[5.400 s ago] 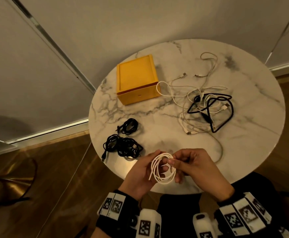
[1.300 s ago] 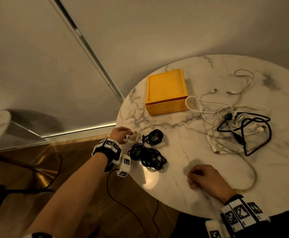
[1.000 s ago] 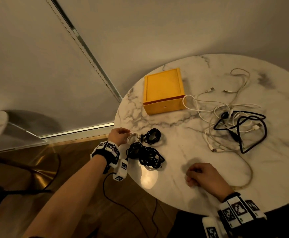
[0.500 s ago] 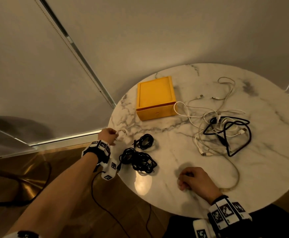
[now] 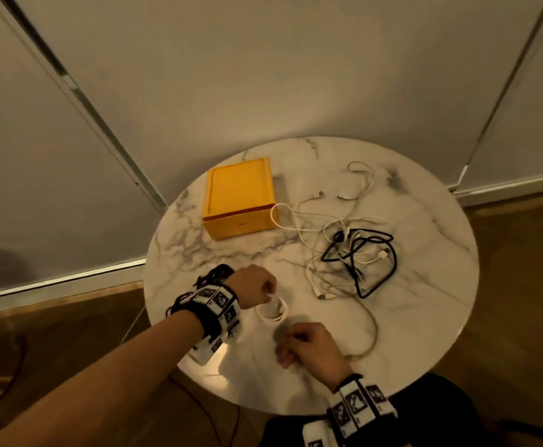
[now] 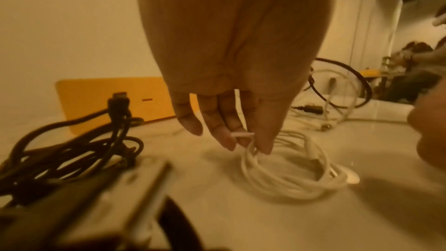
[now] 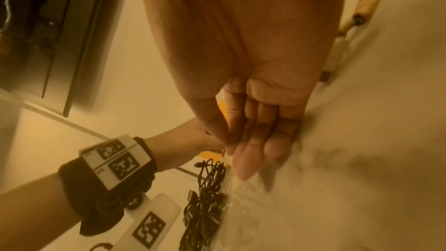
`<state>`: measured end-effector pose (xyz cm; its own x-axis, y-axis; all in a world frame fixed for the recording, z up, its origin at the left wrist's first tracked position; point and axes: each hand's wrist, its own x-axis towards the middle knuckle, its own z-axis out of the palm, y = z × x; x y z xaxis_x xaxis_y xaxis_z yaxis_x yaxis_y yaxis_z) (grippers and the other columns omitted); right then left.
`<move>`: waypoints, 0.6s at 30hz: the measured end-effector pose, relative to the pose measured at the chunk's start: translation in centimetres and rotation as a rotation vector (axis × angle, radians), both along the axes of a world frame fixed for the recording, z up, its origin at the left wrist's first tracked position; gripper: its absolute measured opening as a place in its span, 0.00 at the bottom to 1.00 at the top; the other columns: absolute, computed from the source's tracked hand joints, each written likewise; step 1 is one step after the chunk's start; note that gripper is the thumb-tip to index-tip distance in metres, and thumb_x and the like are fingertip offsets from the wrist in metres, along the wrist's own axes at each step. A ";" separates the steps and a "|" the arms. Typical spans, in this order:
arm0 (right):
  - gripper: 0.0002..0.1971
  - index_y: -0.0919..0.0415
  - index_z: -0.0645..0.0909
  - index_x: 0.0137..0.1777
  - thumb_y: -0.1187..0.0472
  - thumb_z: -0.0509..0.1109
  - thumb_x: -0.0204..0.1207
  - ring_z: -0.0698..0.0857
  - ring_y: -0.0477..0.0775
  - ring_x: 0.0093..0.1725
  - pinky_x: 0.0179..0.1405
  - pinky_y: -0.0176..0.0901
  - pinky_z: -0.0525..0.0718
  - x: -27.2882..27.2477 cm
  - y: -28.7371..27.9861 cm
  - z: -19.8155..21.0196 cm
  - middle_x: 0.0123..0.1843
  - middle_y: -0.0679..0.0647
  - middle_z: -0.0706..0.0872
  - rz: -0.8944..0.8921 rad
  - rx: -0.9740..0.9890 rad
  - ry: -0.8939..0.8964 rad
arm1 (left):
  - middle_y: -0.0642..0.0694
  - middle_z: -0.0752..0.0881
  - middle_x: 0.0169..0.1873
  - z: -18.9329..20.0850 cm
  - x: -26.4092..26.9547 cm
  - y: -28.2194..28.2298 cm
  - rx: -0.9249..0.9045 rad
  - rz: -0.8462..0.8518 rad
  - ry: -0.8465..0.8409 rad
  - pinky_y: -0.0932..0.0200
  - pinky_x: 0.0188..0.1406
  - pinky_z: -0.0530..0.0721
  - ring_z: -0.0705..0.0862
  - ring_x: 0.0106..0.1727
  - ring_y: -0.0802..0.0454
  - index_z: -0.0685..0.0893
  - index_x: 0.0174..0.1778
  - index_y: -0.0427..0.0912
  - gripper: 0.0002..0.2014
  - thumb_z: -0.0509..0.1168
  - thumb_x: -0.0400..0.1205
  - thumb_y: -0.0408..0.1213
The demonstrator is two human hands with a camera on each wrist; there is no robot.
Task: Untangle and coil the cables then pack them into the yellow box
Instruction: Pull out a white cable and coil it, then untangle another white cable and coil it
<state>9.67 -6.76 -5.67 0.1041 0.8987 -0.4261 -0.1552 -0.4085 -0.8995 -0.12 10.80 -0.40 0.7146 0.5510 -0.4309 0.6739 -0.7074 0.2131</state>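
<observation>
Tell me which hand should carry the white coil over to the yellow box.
Left, probably. The left hand already pinches the white coil on the table, on the yellow box's side. The right hand rests nearer the person and holds nothing.

We see a round white marble table (image 5: 425, 221) against pale wall panels (image 5: 263, 75) split by metal rails (image 5: 79, 95), above glossy wood flooring (image 5: 54, 321) in warm light.

A round marble desk (image 5: 425, 317) carries a closed yellow box (image 5: 238, 195) at its far left. A tangle of white and black cables (image 5: 350, 253) lies beside the box. Nearer, a white coil (image 5: 271, 312) and bundled black cables (image 6: 72, 146) rest on the desk.
</observation>
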 end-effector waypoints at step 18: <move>0.10 0.53 0.79 0.51 0.48 0.68 0.77 0.87 0.59 0.48 0.41 0.47 0.79 11.6 -6.4 -1.0 0.44 0.54 0.89 -0.070 -0.149 -1.061 | 0.43 0.87 0.45 -0.6 7.3 -1.9 -0.312 0.536 -0.451 0.61 0.23 0.79 0.86 0.33 0.49 0.73 0.60 0.52 0.13 0.66 0.82 0.46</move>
